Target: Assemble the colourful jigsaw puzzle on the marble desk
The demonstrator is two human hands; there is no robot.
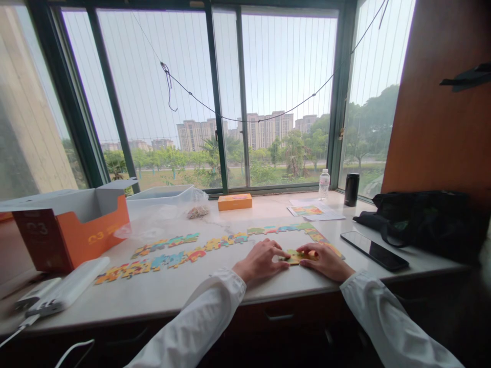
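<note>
Between my two hands lie yellow-green jigsaw puzzle pieces [293, 257], low on the white tabletop. My left hand [258, 261] is closed, with index finger and thumb at the left edge of these pieces. From the other side my right hand [325, 261] grips them with thumb and fingers. The fingers hide part of the pieces. Behind the hands, a joined strip of puzzle pieces [276, 229] runs along the back and turns down a right-hand strip [316, 235], partly covered by my right hand. Further rows of loose-looking pieces [169, 259] stretch to the left.
At left stand an orange box [92, 227] and a white power strip [69, 287]. Behind are a plastic bag [153, 225], a small orange box [235, 202], a printed picture sheet [307, 210], a bottle [324, 184] and a black tumbler [351, 189]. A phone [374, 250] and black bag [425, 220] lie right.
</note>
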